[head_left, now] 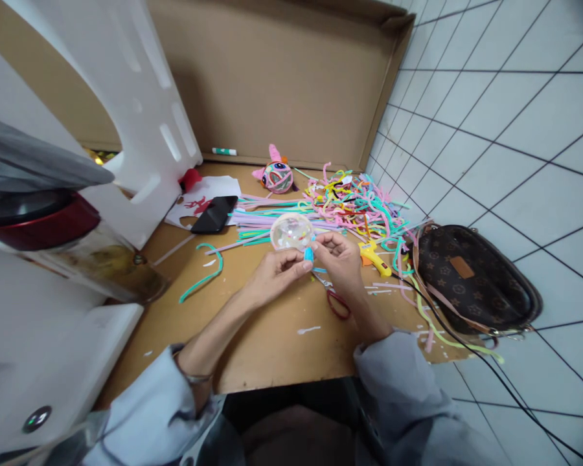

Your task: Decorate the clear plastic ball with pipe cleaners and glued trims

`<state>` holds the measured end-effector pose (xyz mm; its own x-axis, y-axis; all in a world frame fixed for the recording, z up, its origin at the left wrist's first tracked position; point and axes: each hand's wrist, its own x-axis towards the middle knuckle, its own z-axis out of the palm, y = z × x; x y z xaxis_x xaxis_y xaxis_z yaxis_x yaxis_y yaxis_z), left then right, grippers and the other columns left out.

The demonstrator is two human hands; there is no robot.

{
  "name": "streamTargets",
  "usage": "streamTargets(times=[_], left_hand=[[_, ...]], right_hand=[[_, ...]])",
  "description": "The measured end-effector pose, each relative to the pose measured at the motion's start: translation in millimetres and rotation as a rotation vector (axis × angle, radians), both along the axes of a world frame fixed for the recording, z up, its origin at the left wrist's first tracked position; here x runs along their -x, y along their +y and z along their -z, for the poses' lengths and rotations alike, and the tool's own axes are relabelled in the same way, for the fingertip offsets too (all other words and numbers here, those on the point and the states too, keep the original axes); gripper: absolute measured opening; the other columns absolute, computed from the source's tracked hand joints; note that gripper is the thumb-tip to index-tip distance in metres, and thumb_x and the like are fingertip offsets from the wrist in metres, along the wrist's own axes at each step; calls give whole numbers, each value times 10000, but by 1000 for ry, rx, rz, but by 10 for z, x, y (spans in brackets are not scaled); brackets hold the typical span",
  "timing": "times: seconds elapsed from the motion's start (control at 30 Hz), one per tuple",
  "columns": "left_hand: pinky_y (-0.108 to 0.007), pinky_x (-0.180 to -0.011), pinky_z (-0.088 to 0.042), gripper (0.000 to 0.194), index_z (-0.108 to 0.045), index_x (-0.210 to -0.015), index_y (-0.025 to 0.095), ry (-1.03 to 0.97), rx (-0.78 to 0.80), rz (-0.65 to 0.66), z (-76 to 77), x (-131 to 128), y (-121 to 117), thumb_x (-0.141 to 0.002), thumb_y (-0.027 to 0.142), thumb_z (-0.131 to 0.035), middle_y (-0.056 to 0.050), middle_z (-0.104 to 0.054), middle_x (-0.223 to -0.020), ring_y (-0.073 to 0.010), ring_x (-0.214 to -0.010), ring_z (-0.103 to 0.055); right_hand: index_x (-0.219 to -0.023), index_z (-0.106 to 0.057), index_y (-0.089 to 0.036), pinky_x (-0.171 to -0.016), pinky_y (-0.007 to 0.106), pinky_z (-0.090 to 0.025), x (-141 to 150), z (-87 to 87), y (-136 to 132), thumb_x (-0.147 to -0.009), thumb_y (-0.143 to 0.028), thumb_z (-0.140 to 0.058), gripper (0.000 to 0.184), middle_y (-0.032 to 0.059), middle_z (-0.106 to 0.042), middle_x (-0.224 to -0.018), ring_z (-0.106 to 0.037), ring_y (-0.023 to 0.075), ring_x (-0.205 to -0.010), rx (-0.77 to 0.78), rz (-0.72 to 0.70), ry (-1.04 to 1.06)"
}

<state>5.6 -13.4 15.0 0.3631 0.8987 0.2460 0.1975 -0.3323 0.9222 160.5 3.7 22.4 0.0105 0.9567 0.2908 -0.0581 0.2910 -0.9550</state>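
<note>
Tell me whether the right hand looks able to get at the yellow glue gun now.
Probably yes: the yellow glue gun lies close beside the right hand, with nothing visible blocking the way. That hand's fingers are busy at the small blue piece, though, and would likely have to leave it first.

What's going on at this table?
A person is working with both bare hands over a table. The left hand pinches a small blue piece; the right hand has its fingers at the upper end, though its grip is unclear. Just beyond is a clear round plastic shell, with straight pipe cleaners behind it. A yellow glue gun lies beside the right hand, and red-handled scissors lie partly beneath it.
</note>
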Motion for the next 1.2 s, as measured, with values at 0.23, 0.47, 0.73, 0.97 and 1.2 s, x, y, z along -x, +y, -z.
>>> streamTargets(times=[0.23, 0.47, 0.73, 0.97, 1.2], left_hand=[[-242, -549, -268, 400, -557, -614, 151, -20, -5, -63, 62, -6, 22, -835, 481, -604, 27, -449, -576, -96, -559, -363], [-237, -578, -309, 401, -569, -588, 146, 7, -62, -20, 24, 19, 29, -854, 445, -597, 12, -499, -594, -100, -581, -410], [-223, -545, -325, 384, -658, -749, 130, -97, 48, -84, 84, -21, 39, -752, 511, -703, 15, -546, -641, -94, -573, -426], [-218, -543, -356, 348, -691, -724, 143, -192, 2, -193, 49, -39, 52, -709, 485, -748, 14, -580, -622, -92, -571, -449], [-222, -509, -356, 377, -670, -658, 146, -271, 143, -157, -12, 7, 42, -656, 503, -789, 20, -560, -545, -81, -507, -447]], right_hand=[[-701, -614, -199, -559, 237, -486, 31, 8, -16, -667, -376, -743, 222, -29, -632, -628, -580, 110, -568, 11, 0, 26], [-790, -610, -217, -582, 237, -505, 3, 0, -11, -614, -360, -810, 302, -35, -661, -668, -610, 112, -598, 37, -50, 115], [-785, -657, -210, -637, 275, -555, 38, 30, -4, -608, -400, -829, 312, -10, -684, -691, -644, 133, -643, 0, 30, 112], [-806, -658, -210, -629, 262, -539, 61, 73, -28, -652, -357, -784, 247, -2, -694, -724, -642, 133, -664, -51, 37, 58], [-962, -726, -242, -729, 323, -563, -9, 37, -24, -783, -363, -686, 220, 13, -738, -825, -674, 161, -743, -133, -34, 21]])
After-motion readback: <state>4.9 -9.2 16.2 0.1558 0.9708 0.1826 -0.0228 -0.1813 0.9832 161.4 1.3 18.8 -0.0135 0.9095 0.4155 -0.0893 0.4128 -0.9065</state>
